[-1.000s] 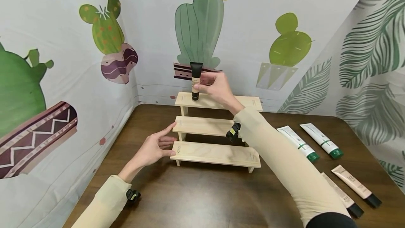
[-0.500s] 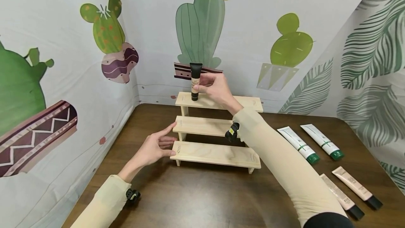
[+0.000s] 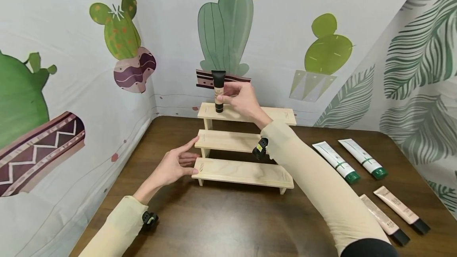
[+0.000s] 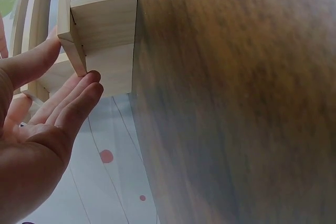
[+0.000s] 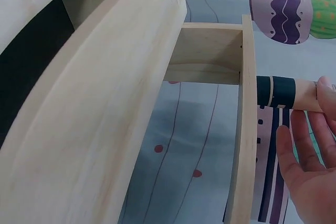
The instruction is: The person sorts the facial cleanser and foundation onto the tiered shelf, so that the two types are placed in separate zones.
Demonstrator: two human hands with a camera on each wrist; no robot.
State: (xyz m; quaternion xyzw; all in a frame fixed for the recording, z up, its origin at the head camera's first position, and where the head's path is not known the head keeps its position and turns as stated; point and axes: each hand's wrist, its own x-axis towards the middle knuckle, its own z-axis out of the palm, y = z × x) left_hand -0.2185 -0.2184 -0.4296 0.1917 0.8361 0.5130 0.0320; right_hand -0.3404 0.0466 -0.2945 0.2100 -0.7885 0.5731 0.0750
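Your right grip (image 3: 242, 97) pinches the black-and-beige tube (image 3: 218, 89) upright, cap down at the top step (image 3: 264, 114) of the wooden stand, near its left end, with more step running on rightward. Your left grip (image 3: 171, 168), thumb and fingers apart, touches the lower two steps' left edges, and the desk (image 3: 228, 217) stretches out in front

The slim black-and-beige tube (image 3: 218, 86) with a flat, flared top is tipped slightly farther left at its upper end; the bare right hand (image 3: 240, 96) is shifted slightly leftward with it.
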